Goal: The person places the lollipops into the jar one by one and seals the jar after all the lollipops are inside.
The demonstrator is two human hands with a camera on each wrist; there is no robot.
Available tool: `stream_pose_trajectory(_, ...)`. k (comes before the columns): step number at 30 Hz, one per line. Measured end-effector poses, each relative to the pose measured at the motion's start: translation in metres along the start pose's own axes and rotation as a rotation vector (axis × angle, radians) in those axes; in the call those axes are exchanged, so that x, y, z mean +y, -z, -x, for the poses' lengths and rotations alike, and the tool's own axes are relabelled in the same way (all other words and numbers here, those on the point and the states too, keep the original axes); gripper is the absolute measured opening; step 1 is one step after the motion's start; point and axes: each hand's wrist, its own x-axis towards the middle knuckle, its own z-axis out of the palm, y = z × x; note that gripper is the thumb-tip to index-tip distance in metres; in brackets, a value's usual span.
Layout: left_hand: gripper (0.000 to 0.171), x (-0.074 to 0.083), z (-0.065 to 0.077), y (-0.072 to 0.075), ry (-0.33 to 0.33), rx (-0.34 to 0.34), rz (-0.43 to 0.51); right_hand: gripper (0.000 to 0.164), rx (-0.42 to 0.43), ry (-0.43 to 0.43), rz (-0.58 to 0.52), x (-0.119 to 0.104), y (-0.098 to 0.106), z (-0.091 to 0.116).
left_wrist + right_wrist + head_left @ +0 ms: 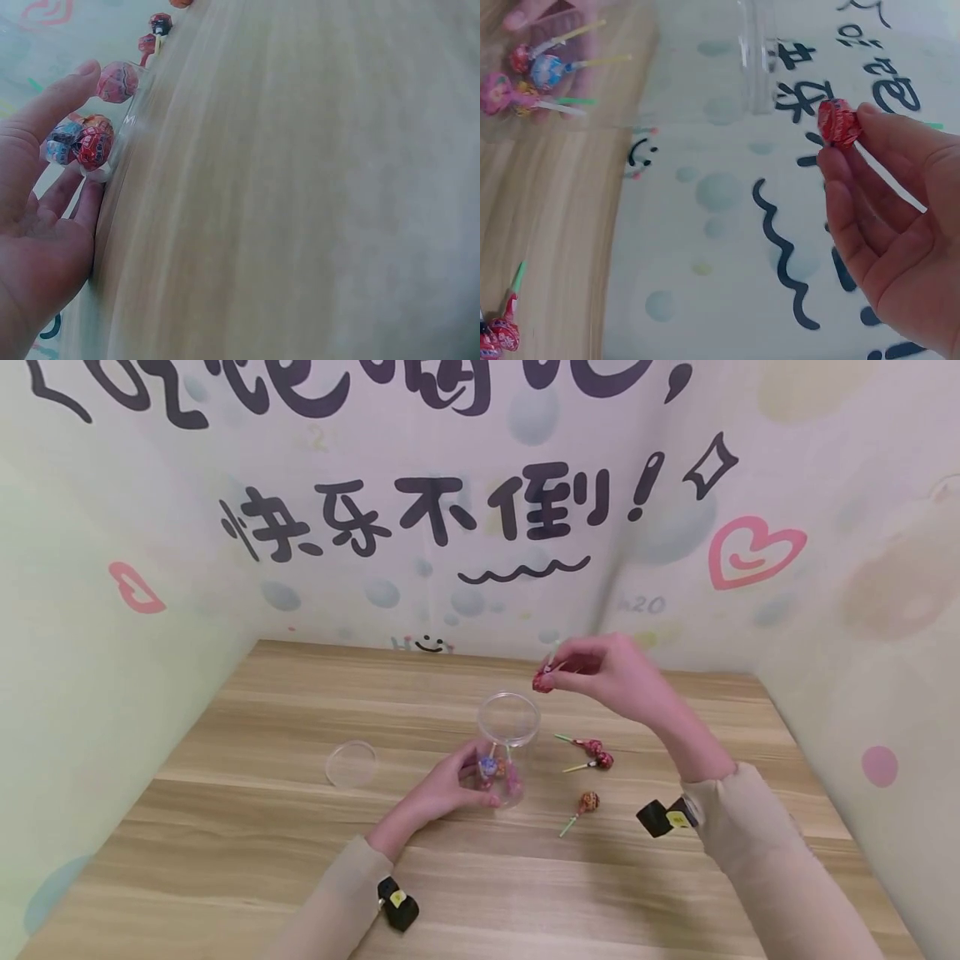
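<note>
Visibly, uncapped clear jar [526,758] holds four lollipops [547,72]; left hand [447,787] curled round it, right hand [617,682] pinching red lollipop [838,123] outside.

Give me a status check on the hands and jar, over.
Left hand holds clear jar. Right hand pinches red lollipop, outside it. Lid off, lying aside; nothing seen blocking the way in.

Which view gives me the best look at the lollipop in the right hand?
The right wrist view: the lollipop looks largest there, its red wrapper plain as the right hand pinches it. The head view shows it small, at the fingertips; I can't make it out in the left wrist view.
</note>
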Motion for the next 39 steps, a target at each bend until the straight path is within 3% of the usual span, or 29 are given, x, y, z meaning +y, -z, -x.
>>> stream_pose_trajectory(8,0.087,0.001,0.0,0.0,-0.007,-0.015,-0.003,0.004,-0.115,0.047,-0.084,-0.01,-0.011,-0.012)
stream_pose_trajectory(25,0.083,-0.002,-0.001,0.001,-0.047,-0.017,0.0,0.004,-0.233,0.167,0.156,-0.016,-0.029,-0.017)
stream_pose_trajectory(32,0.081,-0.004,-0.002,0.0,-0.056,-0.012,-0.001,0.005,-0.267,0.205,0.179,-0.014,-0.033,-0.018)
stream_pose_trajectory(39,0.08,-0.003,-0.002,0.001,-0.057,-0.015,0.001,0.006,-0.275,0.19,0.18,-0.013,-0.035,-0.019)
